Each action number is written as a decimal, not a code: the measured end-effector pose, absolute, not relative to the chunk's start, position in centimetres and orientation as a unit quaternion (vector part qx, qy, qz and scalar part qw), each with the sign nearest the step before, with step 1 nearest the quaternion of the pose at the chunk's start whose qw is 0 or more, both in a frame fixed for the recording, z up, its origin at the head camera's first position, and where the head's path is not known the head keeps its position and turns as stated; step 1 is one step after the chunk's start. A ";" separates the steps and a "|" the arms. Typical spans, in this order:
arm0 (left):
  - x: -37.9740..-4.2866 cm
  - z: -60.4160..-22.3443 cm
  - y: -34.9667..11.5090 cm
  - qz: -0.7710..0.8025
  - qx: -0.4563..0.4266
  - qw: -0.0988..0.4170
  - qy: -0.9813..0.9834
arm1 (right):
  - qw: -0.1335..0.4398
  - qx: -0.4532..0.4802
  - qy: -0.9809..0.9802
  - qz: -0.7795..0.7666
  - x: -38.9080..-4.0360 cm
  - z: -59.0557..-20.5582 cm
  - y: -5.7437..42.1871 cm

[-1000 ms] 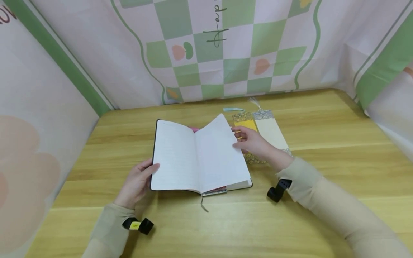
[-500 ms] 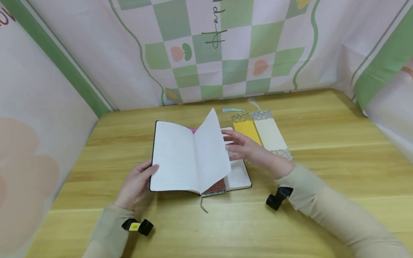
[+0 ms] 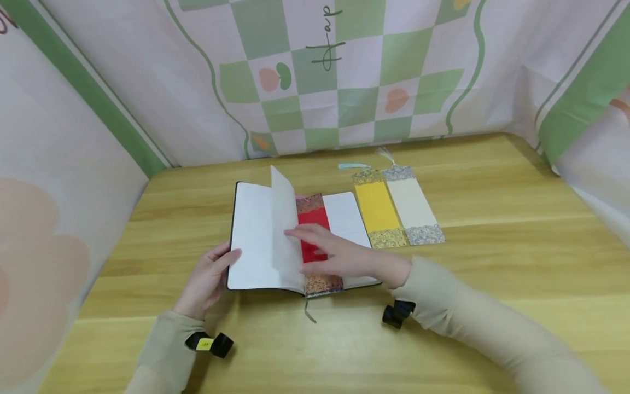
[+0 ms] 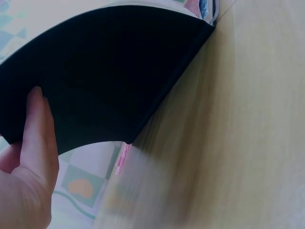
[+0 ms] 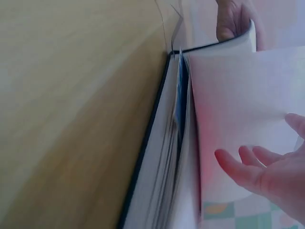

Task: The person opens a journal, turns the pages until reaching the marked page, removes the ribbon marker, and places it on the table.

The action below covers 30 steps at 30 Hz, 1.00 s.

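Note:
A black-covered notebook [image 3: 256,241] lies open on the wooden table. My left hand [image 3: 209,276] grips its left edge, thumb on the page and fingers behind the cover [image 4: 109,71]. One page [image 3: 283,219] stands up near the spine, leaning left. The extended fingers of my right hand [image 3: 346,256] touch that page from its right side. Under this hand, a red bookmark [image 3: 314,218] with lace-patterned ends lies along the inner side of the right page, partly covered. A blue-patterned edge [image 5: 181,95] sticks out among the leaves in the right wrist view.
Right of the notebook lie a yellow bookmark [image 3: 378,207] and a cream bookmark [image 3: 413,202], side by side. A pale blue tassel [image 3: 353,166] rests behind them. The notebook's thin ribbon [image 3: 309,312] trails toward the front. A checked curtain [image 3: 320,109] hangs behind the table.
My right hand has moved left across the notebook, swinging the page over from the right side. The red bookmark has come into sight. My left hand keeps its hold.

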<state>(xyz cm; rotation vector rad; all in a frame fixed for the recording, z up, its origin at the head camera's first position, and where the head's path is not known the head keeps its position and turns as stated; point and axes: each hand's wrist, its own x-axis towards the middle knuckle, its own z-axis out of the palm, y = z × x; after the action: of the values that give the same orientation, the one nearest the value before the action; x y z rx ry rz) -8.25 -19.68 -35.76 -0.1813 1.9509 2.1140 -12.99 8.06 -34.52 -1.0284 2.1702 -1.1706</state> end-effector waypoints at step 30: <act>-8.1 -35.4 -20.5 0.728 -0.030 0.134 0.672 | 0.205 -0.444 0.830 -0.268 -11.3 -35.1 4.0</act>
<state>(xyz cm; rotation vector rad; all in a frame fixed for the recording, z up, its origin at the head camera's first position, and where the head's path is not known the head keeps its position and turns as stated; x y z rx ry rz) -8.12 -20.49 -35.38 -0.0871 1.9477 2.1109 -11.28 4.04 -35.11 -1.2373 2.3143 -0.7465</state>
